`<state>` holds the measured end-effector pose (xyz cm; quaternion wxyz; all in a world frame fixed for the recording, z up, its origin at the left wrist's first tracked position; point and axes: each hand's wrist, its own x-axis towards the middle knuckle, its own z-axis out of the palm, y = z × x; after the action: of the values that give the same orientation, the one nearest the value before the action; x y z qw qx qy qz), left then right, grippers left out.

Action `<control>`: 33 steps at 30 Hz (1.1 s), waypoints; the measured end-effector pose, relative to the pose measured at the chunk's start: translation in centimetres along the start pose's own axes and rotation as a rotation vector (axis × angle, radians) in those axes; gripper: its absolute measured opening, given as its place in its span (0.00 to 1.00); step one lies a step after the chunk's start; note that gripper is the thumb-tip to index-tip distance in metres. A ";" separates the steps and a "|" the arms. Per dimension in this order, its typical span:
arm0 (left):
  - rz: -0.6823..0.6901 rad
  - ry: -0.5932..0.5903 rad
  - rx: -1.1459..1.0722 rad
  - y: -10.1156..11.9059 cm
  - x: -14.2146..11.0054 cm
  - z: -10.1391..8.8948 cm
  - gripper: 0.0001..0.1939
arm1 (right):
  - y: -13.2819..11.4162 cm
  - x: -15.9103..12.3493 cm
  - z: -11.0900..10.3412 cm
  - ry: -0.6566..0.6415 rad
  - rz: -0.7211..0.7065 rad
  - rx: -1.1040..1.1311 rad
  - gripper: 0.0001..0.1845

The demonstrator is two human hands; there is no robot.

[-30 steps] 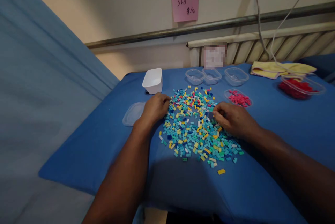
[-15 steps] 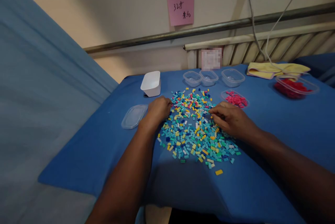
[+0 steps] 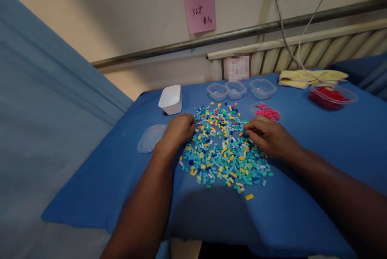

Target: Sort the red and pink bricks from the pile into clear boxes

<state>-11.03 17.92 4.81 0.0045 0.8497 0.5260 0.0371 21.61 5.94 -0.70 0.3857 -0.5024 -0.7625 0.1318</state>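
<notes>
A spread of small toy building bricks (image 3: 223, 154), mostly turquoise with yellow, dark blue, white and pink ones, covers the middle of the blue cloth. My left hand (image 3: 181, 128) rests at the pile's left edge, its fingers curled inward; whatever they hold, if anything, is hidden. On the opposite side my right hand (image 3: 266, 134) hovers over the bricks with thumb and fingertips drawn together. I cannot make out anything between them. Pink bricks (image 3: 267, 112) lie on a clear lid beyond my right hand. Beside my left wrist is a clear plastic lid (image 3: 151, 138).
A white tub (image 3: 171, 99) stands at the back left. Clear containers (image 3: 262, 89) line the back edge, and another container holds red pieces (image 3: 329, 98) at right. Behind it lies a yellow cloth (image 3: 313, 78). A curtain (image 3: 54, 109) hangs on the left.
The view has shifted slightly, moving the scene leftward. My right hand reached a little into the pile, then drew back right. My left hand stays curled at the pile's left edge.
</notes>
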 end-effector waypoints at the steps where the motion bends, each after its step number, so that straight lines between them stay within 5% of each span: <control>1: 0.013 0.006 -0.010 0.1 0.0 0.0 0.09 | 0.0 0.0 0.0 0.001 0.000 0.004 0.08; 12: 0.200 -0.092 -0.102 1.3 0.8 0.0 0.15 | -0.7 0.0 -0.1 -0.017 -0.039 0.036 0.08; 25: 0.164 -0.190 -0.097 0.7 2.4 -0.2 0.12 | -0.3 -0.1 0.1 -0.042 -0.040 0.040 0.09; 30: 0.099 -0.086 -0.371 0.4 1.3 -0.1 0.10 | -1.3 0.1 -0.1 0.000 -0.025 0.091 0.09; 33: 0.119 0.010 -0.660 2.7 0.4 -0.3 0.10 | -2.3 0.3 0.7 0.081 0.122 0.268 0.08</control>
<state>-8.48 17.09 5.25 0.2747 0.8314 0.4350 0.2099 19.53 5.27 0.28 0.4712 -0.4966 -0.6900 0.2352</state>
